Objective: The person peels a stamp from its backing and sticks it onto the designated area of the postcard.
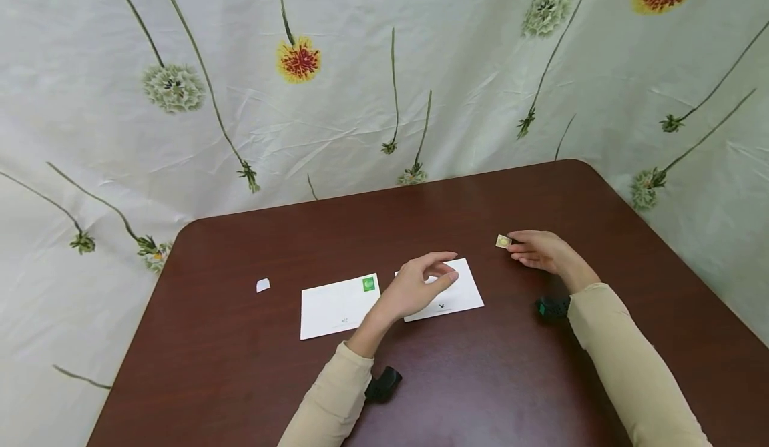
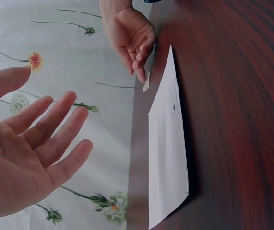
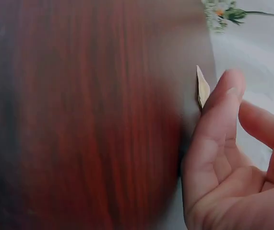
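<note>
A small pale yellow stamp (image 1: 503, 241) is at the fingertips of my right hand (image 1: 541, 250) at the table's far right. In the right wrist view the stamp (image 3: 202, 88) appears beside the fingers, on the table side; no pinch on it is visible. My left hand (image 1: 420, 283) hovers over the right white envelope (image 1: 465, 290), fingers relaxed and thumb apart, nothing between them. That envelope carries a small dark bird mark and is partly hidden by the hand. Left of it lies another white envelope (image 1: 336, 307) with a green stamp (image 1: 369, 284) in its upper right corner.
A small white paper scrap (image 1: 263, 285) lies at the left on the dark brown table (image 1: 468, 380). Behind the table's far edge hangs a pale cloth (image 1: 348, 113) printed with flowers. Dark devices are strapped at both wrists.
</note>
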The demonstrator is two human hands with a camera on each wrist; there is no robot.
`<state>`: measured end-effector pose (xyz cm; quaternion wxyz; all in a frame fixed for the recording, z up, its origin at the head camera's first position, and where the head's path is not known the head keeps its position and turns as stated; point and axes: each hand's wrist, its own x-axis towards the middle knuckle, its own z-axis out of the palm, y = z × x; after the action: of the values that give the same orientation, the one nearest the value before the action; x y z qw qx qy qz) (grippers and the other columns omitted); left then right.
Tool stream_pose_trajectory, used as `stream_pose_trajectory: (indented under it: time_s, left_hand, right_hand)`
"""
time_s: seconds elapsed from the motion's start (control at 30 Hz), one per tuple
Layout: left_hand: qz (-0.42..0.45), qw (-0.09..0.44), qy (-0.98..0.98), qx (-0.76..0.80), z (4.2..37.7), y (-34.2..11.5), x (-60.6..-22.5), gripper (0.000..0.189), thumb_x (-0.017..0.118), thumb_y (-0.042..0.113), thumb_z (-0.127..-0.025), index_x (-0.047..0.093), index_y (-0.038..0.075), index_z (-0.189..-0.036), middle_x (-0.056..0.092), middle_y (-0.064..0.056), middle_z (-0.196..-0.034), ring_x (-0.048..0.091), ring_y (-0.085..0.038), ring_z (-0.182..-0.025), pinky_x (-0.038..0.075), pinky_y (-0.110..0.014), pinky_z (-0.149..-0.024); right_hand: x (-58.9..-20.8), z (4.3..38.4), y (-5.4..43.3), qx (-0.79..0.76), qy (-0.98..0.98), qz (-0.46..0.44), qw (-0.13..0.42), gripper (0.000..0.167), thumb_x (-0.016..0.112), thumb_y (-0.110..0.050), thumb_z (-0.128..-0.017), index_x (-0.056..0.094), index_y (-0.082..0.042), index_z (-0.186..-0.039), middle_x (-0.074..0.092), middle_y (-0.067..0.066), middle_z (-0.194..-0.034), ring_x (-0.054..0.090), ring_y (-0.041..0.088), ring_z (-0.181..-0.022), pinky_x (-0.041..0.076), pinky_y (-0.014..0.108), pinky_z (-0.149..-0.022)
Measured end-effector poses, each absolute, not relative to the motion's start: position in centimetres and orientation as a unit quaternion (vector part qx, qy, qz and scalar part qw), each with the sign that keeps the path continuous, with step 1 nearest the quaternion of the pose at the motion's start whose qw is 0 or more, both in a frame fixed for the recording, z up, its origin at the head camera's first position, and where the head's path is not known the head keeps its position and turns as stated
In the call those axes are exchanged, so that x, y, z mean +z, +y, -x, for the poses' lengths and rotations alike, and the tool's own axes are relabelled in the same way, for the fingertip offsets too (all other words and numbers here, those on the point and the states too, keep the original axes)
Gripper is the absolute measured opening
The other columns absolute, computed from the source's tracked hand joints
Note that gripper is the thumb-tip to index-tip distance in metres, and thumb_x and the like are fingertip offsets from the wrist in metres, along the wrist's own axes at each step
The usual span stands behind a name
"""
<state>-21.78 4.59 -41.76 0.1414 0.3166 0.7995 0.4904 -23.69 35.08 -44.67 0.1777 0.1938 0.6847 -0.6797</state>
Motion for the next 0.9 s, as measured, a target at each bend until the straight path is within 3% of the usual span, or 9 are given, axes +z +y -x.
stream_pose_trajectory:
  time_s: [0.13, 0.27, 0.4, 0.5, 0.67, 0.9]
  left_hand:
    - [-0.322, 0.138, 0.798, 0.490, 21.8, 4.5, -41.7, 0.039, 0.059, 0.027, -0.096, 0.056, 0.013, -0.132, 0.068, -0.002, -0.106, 0.064, -0.014, -0.099, 0.046, -0.033, -0.082]
    - [-0.323, 0.139, 0.797, 0.491, 21.8, 4.4, -41.7, 0.039, 0.059, 0.028, -0.096, 0.057, 0.012, -0.132, 0.068, -0.003, -0.105, 0.064, -0.015, -0.099, 0.047, -0.030, -0.080]
    - [-0.324, 0.143, 0.799, 0.487, 21.9, 4.3, -41.7, 0.038, 0.059, 0.027, -0.096, 0.058, 0.012, -0.131, 0.068, -0.003, -0.105, 0.064, -0.015, -0.096, 0.047, -0.029, -0.077]
    - [-0.323, 0.147, 0.801, 0.482, 21.8, 4.3, -41.7, 0.036, 0.059, 0.026, -0.095, 0.059, 0.012, -0.129, 0.068, -0.002, -0.105, 0.064, -0.013, -0.091, 0.047, -0.028, -0.072]
    - [-0.321, 0.144, 0.802, 0.482, 21.8, 4.3, -41.8, 0.036, 0.060, 0.026, -0.095, 0.060, 0.012, -0.128, 0.069, -0.003, -0.104, 0.065, -0.012, -0.089, 0.047, -0.028, -0.071]
    - [-0.316, 0.139, 0.800, 0.490, 21.9, 4.5, -42.0, 0.035, 0.061, 0.026, -0.094, 0.060, 0.012, -0.127, 0.069, -0.003, -0.103, 0.066, -0.013, -0.092, 0.048, -0.028, -0.073]
  right_hand:
    - [-44.7, 24.3, 34.6, -0.631, 0.731, -0.189, 0.179, 0.044, 0.049, -0.015, -0.100, 0.038, 0.004, -0.138, 0.064, -0.007, -0.075, 0.062, 0.003, -0.064, 0.046, 0.015, -0.058]
    - [-44.7, 24.7, 34.0, -0.575, 0.777, -0.197, 0.163, 0.028, 0.058, -0.011, -0.095, 0.051, 0.004, -0.117, 0.065, -0.005, -0.068, 0.061, 0.003, -0.056, 0.036, 0.015, -0.047]
    - [-44.5, 24.8, 33.7, -0.476, 0.847, -0.195, 0.135, 0.018, 0.064, -0.015, -0.091, 0.061, 0.002, -0.096, 0.062, -0.004, -0.067, 0.056, 0.008, -0.055, 0.037, 0.022, -0.048]
    - [-44.6, 24.5, 33.7, -0.409, 0.883, -0.195, 0.121, 0.020, 0.066, -0.021, -0.088, 0.064, -0.001, -0.087, 0.054, -0.002, -0.064, 0.048, 0.013, -0.056, 0.037, 0.028, -0.052]
    - [-44.9, 24.0, 33.8, -0.397, 0.894, -0.181, 0.103, 0.022, 0.067, -0.022, -0.087, 0.063, -0.001, -0.084, 0.046, -0.001, -0.061, 0.040, 0.014, -0.055, 0.034, 0.028, -0.052]
    - [-44.6, 23.8, 33.1, -0.360, 0.915, -0.167, 0.074, 0.027, 0.068, -0.022, -0.087, 0.060, 0.003, -0.096, 0.057, 0.015, -0.092, 0.050, 0.028, -0.082, 0.041, 0.035, -0.068]
